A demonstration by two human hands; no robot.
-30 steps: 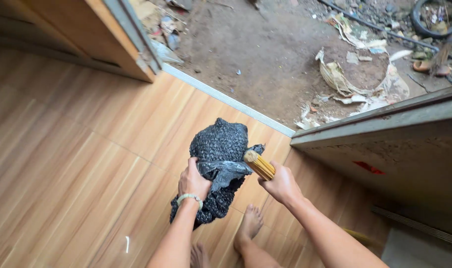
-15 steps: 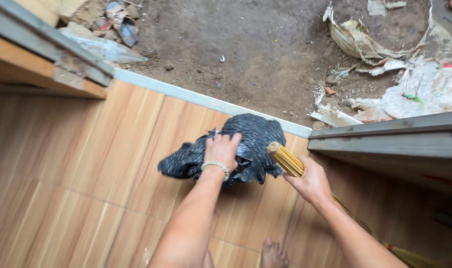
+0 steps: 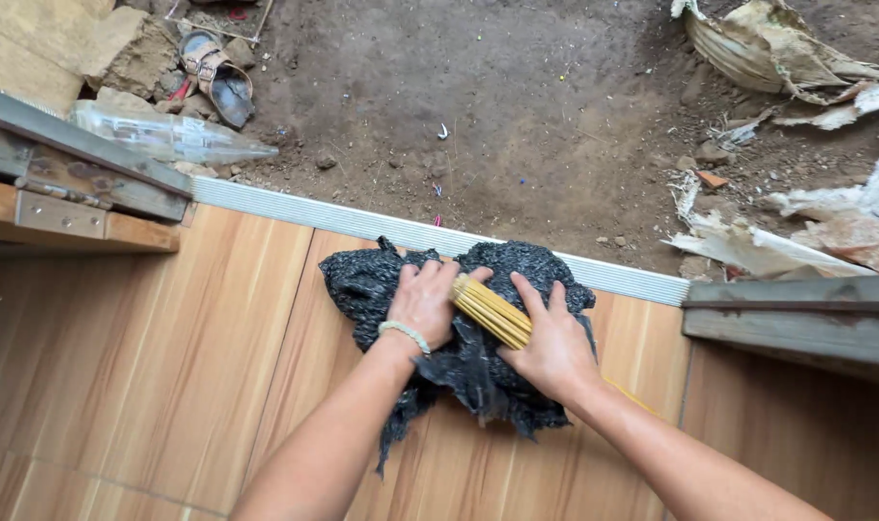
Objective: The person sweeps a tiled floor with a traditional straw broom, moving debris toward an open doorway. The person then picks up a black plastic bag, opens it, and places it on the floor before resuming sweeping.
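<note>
The black cloth (image 3: 459, 338) lies crumpled on the wooden floor (image 3: 169, 367), its far edge touching the metal threshold strip (image 3: 362, 224) of the doorway. Your left hand (image 3: 422, 304) presses flat on the cloth's left half, fingers spread, so that grip is open and clamps nothing. Your right hand (image 3: 553, 342) rests on the cloth's right half and pins the bundle of yellow broom sticks (image 3: 493, 311) against it; the thumb side curls round the bundle, but the fingers look splayed, so I cannot tell whether that grip is truly closed on the sticks.

To handle the cloth well, keep both palms low and even on it, and keep the stick bundle lying across its middle rather than sliding toward the strip.

Beyond the strip from the cloth is bare dirt, with a clear plastic bottle (image 3: 169, 135) and a sandal (image 3: 216, 77) to the far left, and torn sacking (image 3: 777, 246) to the far right.
</note>
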